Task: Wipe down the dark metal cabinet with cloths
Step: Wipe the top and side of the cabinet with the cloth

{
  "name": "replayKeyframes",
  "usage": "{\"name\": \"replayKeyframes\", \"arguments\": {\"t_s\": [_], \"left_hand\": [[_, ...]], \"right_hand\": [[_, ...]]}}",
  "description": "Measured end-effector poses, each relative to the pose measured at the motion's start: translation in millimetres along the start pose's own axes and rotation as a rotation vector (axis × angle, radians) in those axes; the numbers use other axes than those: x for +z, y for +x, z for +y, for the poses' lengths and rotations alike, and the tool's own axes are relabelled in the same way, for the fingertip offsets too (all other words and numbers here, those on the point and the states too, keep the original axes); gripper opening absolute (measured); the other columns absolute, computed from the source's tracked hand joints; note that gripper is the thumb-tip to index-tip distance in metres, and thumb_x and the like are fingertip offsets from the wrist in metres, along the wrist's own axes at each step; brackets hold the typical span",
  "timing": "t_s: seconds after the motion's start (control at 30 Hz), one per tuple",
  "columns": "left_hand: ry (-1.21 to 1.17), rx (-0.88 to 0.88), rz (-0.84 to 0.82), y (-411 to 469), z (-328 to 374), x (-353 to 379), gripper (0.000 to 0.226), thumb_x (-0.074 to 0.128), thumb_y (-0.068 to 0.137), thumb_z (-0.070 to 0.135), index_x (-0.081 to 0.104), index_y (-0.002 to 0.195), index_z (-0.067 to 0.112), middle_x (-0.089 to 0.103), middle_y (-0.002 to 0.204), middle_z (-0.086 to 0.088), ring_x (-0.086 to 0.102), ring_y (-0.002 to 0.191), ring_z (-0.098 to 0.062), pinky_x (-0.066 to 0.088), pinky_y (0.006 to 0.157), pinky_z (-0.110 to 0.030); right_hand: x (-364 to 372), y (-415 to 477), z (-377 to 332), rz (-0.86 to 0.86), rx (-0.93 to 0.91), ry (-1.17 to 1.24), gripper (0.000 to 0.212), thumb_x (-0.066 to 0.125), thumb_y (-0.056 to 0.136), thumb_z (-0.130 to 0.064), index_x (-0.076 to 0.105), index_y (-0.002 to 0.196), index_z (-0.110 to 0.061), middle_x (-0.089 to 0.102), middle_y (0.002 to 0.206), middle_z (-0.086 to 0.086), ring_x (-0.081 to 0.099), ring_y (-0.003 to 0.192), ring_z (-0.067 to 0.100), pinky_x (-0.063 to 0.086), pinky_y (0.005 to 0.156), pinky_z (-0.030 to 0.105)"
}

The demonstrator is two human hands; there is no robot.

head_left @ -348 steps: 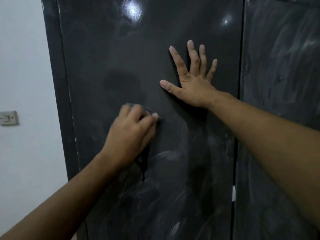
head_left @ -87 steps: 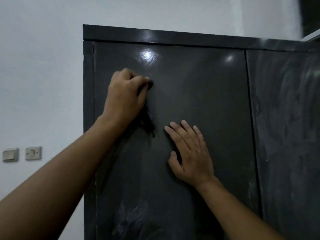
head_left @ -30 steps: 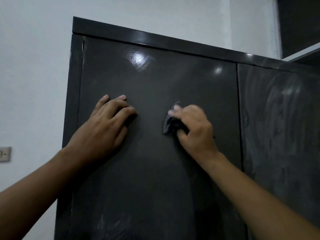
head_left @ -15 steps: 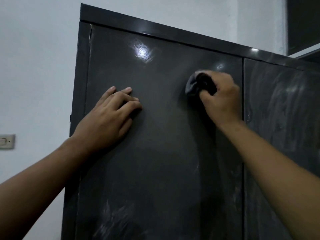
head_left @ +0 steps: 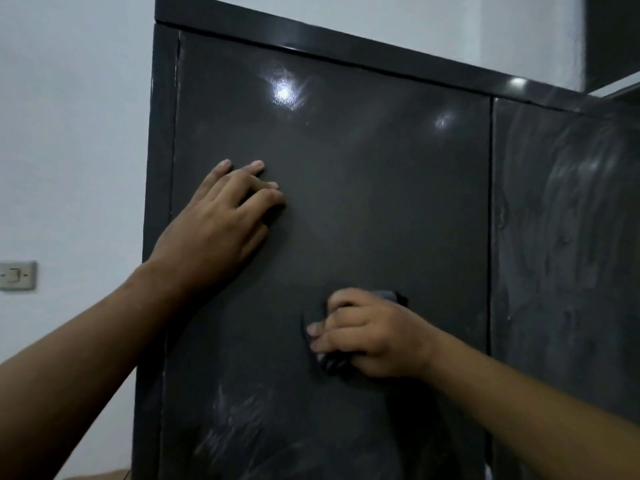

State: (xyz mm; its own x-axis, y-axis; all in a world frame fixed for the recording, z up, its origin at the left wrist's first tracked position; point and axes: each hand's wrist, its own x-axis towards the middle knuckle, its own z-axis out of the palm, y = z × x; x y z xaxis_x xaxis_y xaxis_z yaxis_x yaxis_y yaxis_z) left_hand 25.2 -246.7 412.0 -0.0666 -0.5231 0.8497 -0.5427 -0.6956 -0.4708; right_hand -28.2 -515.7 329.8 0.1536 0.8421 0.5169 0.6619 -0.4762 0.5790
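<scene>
one cloth (head_left: 388, 294) sits bunched under the gripping right hand (head_left: 370, 334).

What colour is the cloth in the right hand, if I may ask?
The cloth is dark grey, seen in the head view.

No text, label, brand, number or sign can be read. The wall switch plate (head_left: 17, 276) at 9 o'clock carries small marks, too blurred to tell whether they are letters or symbols.
</scene>
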Motion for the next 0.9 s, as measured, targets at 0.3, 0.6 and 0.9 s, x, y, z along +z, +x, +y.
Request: {"name": "replayKeyframes", "arguments": {"t_s": [0.3, 0.6, 0.9], "left_hand": [[0.126, 0.089, -0.007, -7.0, 7.5, 0.0, 0.039, 0.042, 0.1, 0.029, 0.062, 0.13, 0.013, 0.056, 0.134, -0.016, 0.039, 0.142, -0.035, 0.022, 0.12, -0.054], [0.112, -0.01, 0.02, -16.5, 40.8, 17.6, 0.033, 0.044, 0.104, 0.027, 0.059, 0.132, 0.014, 0.047, 0.142, -0.021, 0.036, 0.142, -0.038, 0.013, 0.122, -0.055], [0.097, -0.12, 0.084, -25.9, 81.9, 39.4, 0.028, 0.05, 0.102, 0.022, 0.058, 0.128, 0.015, 0.046, 0.143, -0.021, 0.033, 0.144, -0.038, 0.015, 0.12, -0.061]], "right_hand": [[-73.8, -30.7, 39.5, 0.577, 0.587, -0.358, 0.044, 0.068, 0.069, 0.009, 0.075, 0.109, -0.009, 0.073, 0.102, 0.006, 0.061, 0.096, 0.031, 0.04, 0.097, 0.021], [6.7, -96.6, -4.9, 0.31, 0.211, -0.12, 0.015, 0.073, 0.086, -0.008, 0.077, 0.098, 0.001, 0.072, 0.109, 0.007, 0.056, 0.093, 0.025, 0.045, 0.099, 0.032], [-32.4, -109.6, 11.8, 0.281, 0.245, -0.164, 0.038, 0.064, 0.074, 0.012, 0.073, 0.107, -0.004, 0.071, 0.106, 0.011, 0.059, 0.094, 0.029, 0.04, 0.103, 0.031]]}}
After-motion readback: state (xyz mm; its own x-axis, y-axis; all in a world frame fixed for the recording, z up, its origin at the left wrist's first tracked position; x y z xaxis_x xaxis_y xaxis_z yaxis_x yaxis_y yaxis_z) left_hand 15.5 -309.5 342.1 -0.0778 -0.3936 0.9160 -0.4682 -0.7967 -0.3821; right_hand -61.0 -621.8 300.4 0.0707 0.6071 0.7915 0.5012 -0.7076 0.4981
